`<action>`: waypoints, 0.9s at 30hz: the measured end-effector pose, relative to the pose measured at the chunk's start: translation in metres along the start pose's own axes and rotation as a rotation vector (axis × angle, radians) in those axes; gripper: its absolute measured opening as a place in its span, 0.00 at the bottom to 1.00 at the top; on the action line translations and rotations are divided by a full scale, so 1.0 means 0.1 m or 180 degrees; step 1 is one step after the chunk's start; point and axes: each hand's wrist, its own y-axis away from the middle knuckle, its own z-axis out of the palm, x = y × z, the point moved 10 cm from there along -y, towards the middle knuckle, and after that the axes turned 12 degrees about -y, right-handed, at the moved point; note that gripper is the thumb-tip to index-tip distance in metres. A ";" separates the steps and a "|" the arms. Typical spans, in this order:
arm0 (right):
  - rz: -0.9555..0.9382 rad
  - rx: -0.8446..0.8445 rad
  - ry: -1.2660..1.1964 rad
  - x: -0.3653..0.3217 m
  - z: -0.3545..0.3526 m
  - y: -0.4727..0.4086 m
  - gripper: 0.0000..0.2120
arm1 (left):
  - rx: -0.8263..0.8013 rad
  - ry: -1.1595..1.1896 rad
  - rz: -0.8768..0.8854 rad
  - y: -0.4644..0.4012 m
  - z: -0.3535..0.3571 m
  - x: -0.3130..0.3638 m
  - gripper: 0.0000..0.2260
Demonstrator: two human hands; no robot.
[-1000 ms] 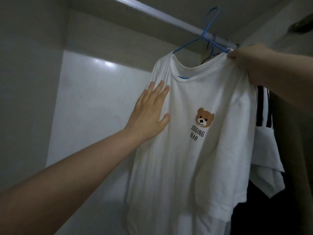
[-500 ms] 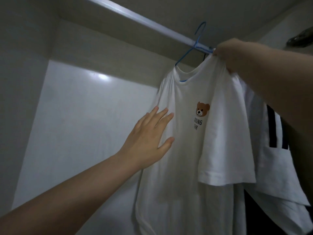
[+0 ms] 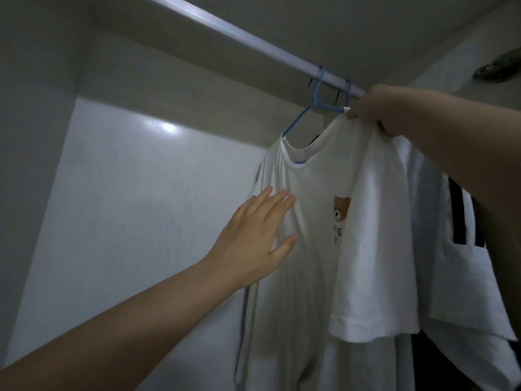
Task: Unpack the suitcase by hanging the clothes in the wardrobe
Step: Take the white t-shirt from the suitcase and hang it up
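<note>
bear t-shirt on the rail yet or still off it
On it. The blue hanger carrying the bear t-shirt is hooked over the rail; the right hand grips its shoulder.

We have a single view, from a camera worn on the head, and here it tilts upward and forward into the pale grey wardrobe interior (image 3: 141,221). We look up at the round silver hanging rail (image 3: 239,35), which runs from the upper left toward the far right. The white bear-print T-shirt (image 3: 324,249) on its blue wire hanger (image 3: 315,103) hangs close in front, right of centre. Both forearms enter from the near edges, so the lens sits within arm's reach.
</note>
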 end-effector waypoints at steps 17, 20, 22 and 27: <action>-0.0346 -0.0030 -0.0693 1.64 0.15 2.33 0.19 | -0.0234 0.2499 -0.0848 1.11 0.41 0.82 0.22; -0.0400 -0.0116 -0.0512 1.84 0.35 2.85 0.16 | -0.0417 0.2867 -0.1107 1.52 0.60 0.84 0.21; -0.0457 -0.0204 -0.0542 1.92 0.42 3.16 0.14 | -0.0646 0.3022 -0.1308 1.81 0.73 0.91 0.21; -0.0202 -0.0263 -0.0625 2.19 0.42 3.81 0.11 | -0.0939 0.3273 -0.1995 2.49 0.90 1.17 0.20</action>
